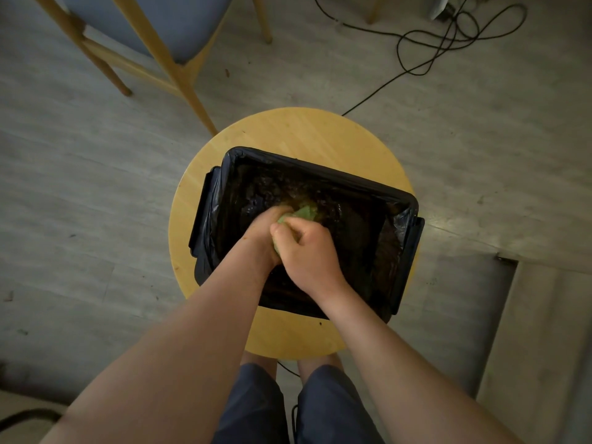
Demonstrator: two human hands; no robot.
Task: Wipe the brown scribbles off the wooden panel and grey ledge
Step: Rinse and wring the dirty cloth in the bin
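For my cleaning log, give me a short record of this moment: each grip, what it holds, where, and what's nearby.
left-hand grip: curled round the green cloth
right-hand grip: fist squeezing the same cloth
where: over the black-lined bin on the round wooden stool
bin contents: too dark to tell
nearby: chair, black cable on the grey floor

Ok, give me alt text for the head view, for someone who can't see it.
The left hand and right hand both grip a green cloth over a tub lined with a black bag, which sits on a round wooden stool. A chair stands on the grey floor at upper left, with loose cables at upper right.
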